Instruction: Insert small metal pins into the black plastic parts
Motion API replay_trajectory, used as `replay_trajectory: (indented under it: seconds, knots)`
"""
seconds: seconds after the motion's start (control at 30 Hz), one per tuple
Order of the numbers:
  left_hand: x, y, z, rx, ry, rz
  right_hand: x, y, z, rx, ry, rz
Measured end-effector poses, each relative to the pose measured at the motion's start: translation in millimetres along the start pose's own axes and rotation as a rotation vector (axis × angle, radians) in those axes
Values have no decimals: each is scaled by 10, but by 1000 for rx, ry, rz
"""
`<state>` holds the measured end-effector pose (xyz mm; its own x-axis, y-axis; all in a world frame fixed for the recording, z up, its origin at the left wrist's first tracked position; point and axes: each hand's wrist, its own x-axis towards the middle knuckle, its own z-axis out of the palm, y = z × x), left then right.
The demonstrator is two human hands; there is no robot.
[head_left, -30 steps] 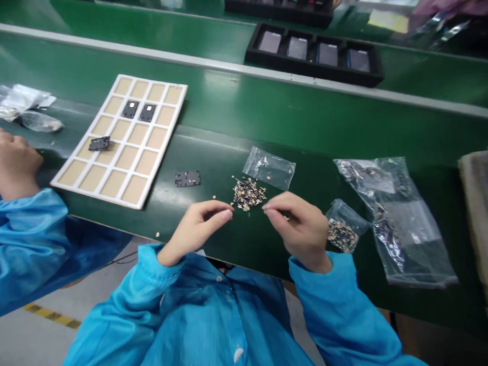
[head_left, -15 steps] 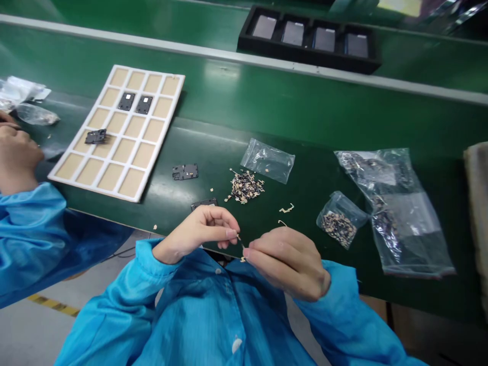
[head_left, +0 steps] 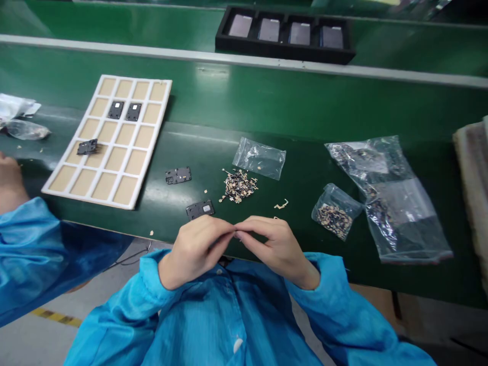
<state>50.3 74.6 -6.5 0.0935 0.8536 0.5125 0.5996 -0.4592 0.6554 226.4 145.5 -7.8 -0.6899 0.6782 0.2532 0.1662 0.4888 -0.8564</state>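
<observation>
The bench (head_left: pixel 305 117) runs out of frame on both sides. The tray (head_left: pixel 108 131) carries the same three black pieces as a second ago. The big bag (head_left: pixel 396 203) lies to the right, its contents blurred by plastic. The left hand (head_left: pixel 196 249) and right hand (head_left: pixel 278 244), apart on either side of the pile a second ago, now meet at the fingertips near the bench edge. Each has thumb and forefinger closed together; half a second ago a tiny part showed between them, but now I cannot tell what they grip. A co-worker's hand (head_left: pixel 10 178) is cut off at the left. The pile (head_left: pixel 239 186) sits just beyond the fingertips. The near plate (head_left: pixel 200 209), half hidden earlier, shows almost whole beside the left hand. A pale strip (head_left: pixel 281 204) lies beyond the right hand.
</observation>
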Motion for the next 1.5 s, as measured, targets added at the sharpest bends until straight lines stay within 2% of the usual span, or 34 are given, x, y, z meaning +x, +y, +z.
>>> replay_trajectory:
  seconds: [0.07,0.13,0.47,0.6,0.77,0.93,1.03,1.13,1.23,1.3,1.4,1.5]
  knots:
    - [-21,11,31,197,69,147,-5,3,2,-54,39,-28]
    - [-29,15,57,305,90,223,-14,1,7,-114,57,-70]
    - [67,36,110,379,30,179,0,-67,-26,-514,85,-242]
    - [128,31,130,434,10,219,25,-90,-73,-700,73,-289]
    - [270,23,151,545,-102,280,57,-13,-162,-749,39,-290]
    - [489,-14,91,457,-243,238,44,133,-285,-618,25,-231]
    - [703,-171,29,335,-289,120,40,255,-370,-472,51,-175]
    - [997,-479,17,275,-304,-121,80,407,-469,-367,147,-97]
    - [1283,-838,58,372,-340,-359,144,551,-549,-344,237,-31]
    - [1406,-1022,85,454,-394,-463,173,614,-575,-322,272,5]
    - [1453,-1161,90,515,-453,-495,184,637,-582,-287,280,52]
    - [1409,-1209,71,499,-450,-375,181,619,-576,-261,270,87]
